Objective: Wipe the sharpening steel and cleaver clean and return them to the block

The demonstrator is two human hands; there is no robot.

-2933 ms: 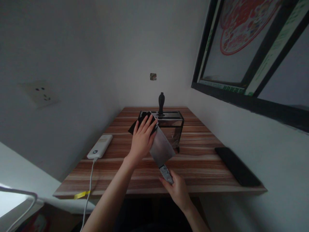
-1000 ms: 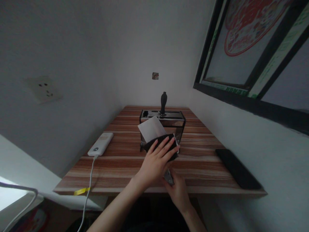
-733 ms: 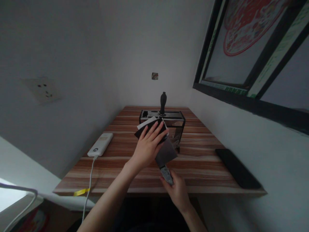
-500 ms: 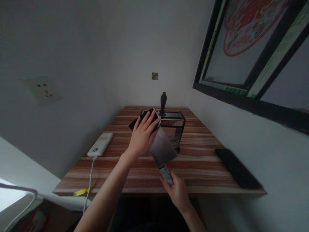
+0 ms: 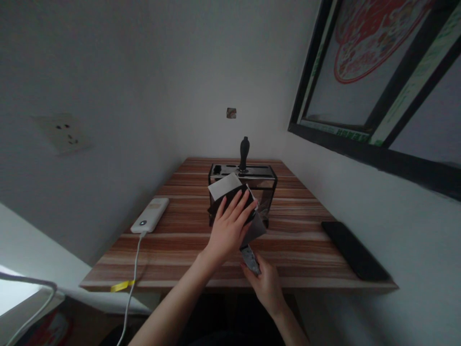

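My right hand (image 5: 266, 283) is closed round the grey patterned handle of a cleaver (image 5: 256, 228), its broad blade pointing away and to the left. On the blade lies my left hand (image 5: 230, 222), its fingers stretched over a black cloth (image 5: 215, 206) that it presses to the metal. The cloth and hand hide the middle of the blade; its far end shows beyond the cloth. Behind the blade stands a knife block (image 5: 271, 172) with a dark frame and see-through sides. One black-handled tool (image 5: 244, 153) sticks upright from its top.
A white power bank (image 5: 150, 215) with a white cable (image 5: 135, 269) lies at the left of the striped wooden table (image 5: 295, 245). A black phone (image 5: 355, 251) rests near the right edge. Yellow tape (image 5: 120, 286) is at the front left. Walls close in the table's sides.
My left hand and the black cloth have slid down the blade toward the handle, uncovering the blade's far end and the knife block's left side. My right hand has hardly moved.
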